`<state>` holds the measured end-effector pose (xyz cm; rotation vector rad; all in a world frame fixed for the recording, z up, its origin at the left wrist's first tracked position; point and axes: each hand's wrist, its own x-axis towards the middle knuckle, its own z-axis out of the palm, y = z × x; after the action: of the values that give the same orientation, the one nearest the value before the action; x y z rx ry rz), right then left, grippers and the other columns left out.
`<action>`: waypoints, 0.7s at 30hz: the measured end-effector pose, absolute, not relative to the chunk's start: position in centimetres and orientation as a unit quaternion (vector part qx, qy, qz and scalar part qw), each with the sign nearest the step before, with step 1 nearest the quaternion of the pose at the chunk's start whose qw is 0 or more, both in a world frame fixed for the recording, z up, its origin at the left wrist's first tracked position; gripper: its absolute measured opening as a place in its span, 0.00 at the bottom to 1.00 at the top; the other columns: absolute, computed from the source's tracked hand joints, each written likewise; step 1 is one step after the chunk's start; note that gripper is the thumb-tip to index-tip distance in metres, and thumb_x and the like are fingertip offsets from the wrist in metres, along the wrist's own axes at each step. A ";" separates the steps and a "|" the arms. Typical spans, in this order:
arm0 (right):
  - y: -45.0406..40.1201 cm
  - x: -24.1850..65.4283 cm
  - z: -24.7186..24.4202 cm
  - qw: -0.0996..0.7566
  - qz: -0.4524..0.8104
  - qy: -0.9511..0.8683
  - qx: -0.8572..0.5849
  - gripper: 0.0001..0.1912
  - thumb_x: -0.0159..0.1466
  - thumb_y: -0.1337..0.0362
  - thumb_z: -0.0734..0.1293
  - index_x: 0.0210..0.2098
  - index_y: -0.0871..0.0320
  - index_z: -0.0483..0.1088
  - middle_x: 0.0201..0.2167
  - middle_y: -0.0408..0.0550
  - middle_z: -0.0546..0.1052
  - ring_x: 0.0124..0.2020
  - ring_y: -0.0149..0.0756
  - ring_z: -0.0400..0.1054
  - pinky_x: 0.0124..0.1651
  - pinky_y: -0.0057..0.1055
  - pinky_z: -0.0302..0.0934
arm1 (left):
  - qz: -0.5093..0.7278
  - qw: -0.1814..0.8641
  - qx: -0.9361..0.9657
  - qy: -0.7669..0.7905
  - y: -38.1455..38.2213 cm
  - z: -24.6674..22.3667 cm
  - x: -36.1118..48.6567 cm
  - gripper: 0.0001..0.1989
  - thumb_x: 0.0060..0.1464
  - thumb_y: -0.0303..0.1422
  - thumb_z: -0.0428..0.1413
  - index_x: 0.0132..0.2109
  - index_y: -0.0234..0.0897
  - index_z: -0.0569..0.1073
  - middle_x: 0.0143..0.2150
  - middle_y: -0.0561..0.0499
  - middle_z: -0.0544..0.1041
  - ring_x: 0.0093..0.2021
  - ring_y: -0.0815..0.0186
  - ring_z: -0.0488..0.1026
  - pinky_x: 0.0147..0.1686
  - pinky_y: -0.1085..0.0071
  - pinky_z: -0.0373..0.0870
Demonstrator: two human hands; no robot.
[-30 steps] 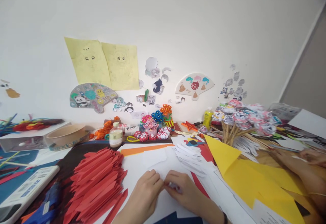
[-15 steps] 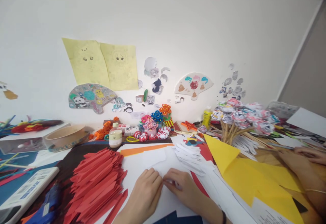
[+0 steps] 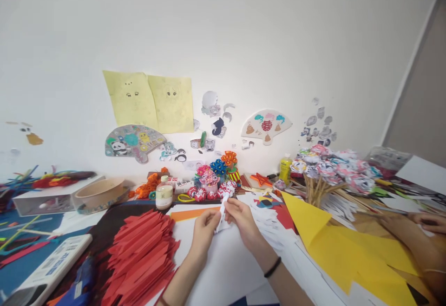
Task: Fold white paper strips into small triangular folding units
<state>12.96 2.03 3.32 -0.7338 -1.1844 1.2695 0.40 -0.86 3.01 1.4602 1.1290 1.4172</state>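
Note:
Between my two hands stands a piece of folded white paper (image 3: 222,217), narrow and tilted. My left hand (image 3: 205,231) is closed on its left side, thumb and fingers pinching it. My right hand (image 3: 243,221) pinches the same paper from the right, near its upper part. Below them lies a large white sheet (image 3: 232,266). Left of my hands is a stack of folded red paper strips (image 3: 144,257). On the right, partly behind my right hand, a pile of white paper strips (image 3: 270,224) spreads out.
Yellow paper sheets (image 3: 351,250) cover the right, beside a co-worker's hands (image 3: 400,229). A bunch of paper flowers on sticks (image 3: 327,169) stands behind. At left are a blue glue gun (image 3: 81,280), a power strip (image 3: 55,269) and a small bottle (image 3: 164,194).
My hands have risen off the white sheet, away from me, and the folded white paper now shows between them. The view has tilted slightly upward and shifted left.

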 end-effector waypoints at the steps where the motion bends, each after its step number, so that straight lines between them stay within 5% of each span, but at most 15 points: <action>1: 2.3 12.8 3.0 0.586 0.539 -0.522 -0.307 0.22 0.54 0.49 0.70 0.35 0.63 0.71 0.20 0.43 0.69 0.20 0.29 0.62 0.24 0.25 0.56 | 0.572 0.404 0.569 0.432 -0.7 2.8 0.5 0.19 0.50 0.48 0.55 0.30 0.34 0.71 0.24 0.53 0.71 0.23 0.70 0.62 0.22 0.76 0.55; 7: 3.1 14.0 0.5 0.547 0.477 -0.608 -0.322 0.21 0.58 0.48 0.66 0.25 0.62 0.71 0.15 0.40 0.66 0.18 0.28 0.59 0.24 0.25 0.52 | 0.560 0.397 0.582 0.436 -0.7 0.6 0.3 0.21 0.51 0.50 0.54 0.30 0.33 0.73 0.23 0.53 0.71 0.23 0.70 0.62 0.22 0.76 0.56; 21: 2.4 14.0 0.9 0.512 0.536 -0.605 -0.289 0.20 0.55 0.49 0.69 0.34 0.61 0.72 0.19 0.41 0.67 0.20 0.28 0.58 0.24 0.25 0.52 | 0.546 0.443 0.590 0.396 -1.1 0.3 0.3 0.16 0.49 0.43 0.59 0.35 0.33 0.73 0.29 0.48 0.77 0.30 0.66 0.71 0.29 0.74 0.62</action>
<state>14.05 2.38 0.86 -0.6962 -1.4554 1.2902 0.27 -1.07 0.27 1.4647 0.9836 1.3549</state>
